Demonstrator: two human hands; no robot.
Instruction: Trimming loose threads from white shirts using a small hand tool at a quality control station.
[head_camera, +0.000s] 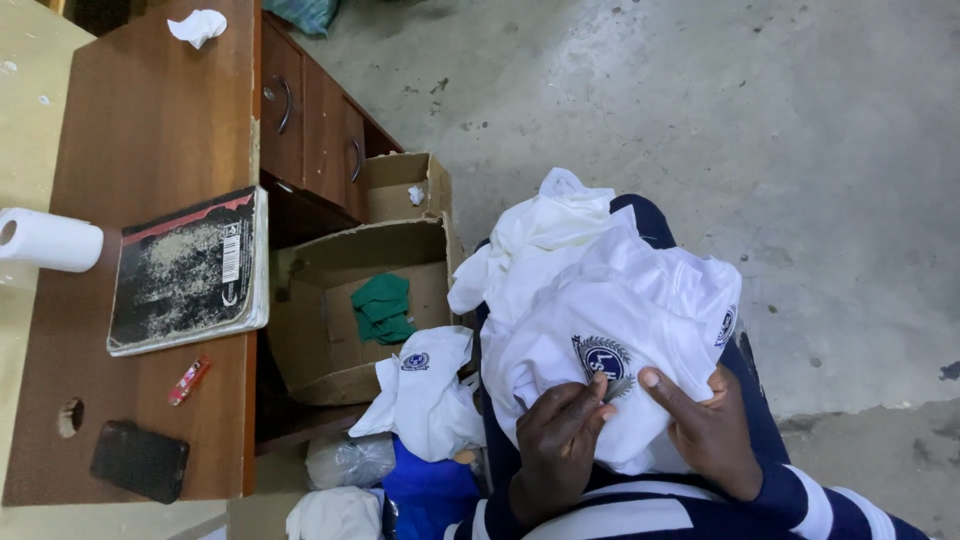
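Observation:
A white garment (600, 300) with a round dark blue emblem (603, 357) lies bunched on my lap. My left hand (558, 432) rests on the cloth just below the emblem, its fingertips pinched on a small thin grey piece (613, 389) at the emblem's lower edge; what that piece is cannot be made out. My right hand (708, 428) grips the garment to the right of the emblem, thumb pressed flat on top and fingers tucked under the fabric. Both sleeves are dark blue with white stripes.
A brown wooden desk (150, 130) at left carries a worn black book (188, 272), a paper roll (50, 240), a small red item (189, 379), a black phone (140, 460) and crumpled tissue (198, 26). A cardboard box (310, 330) holds green cloth (382, 308). Another white garment (425, 390) lies beside my knee.

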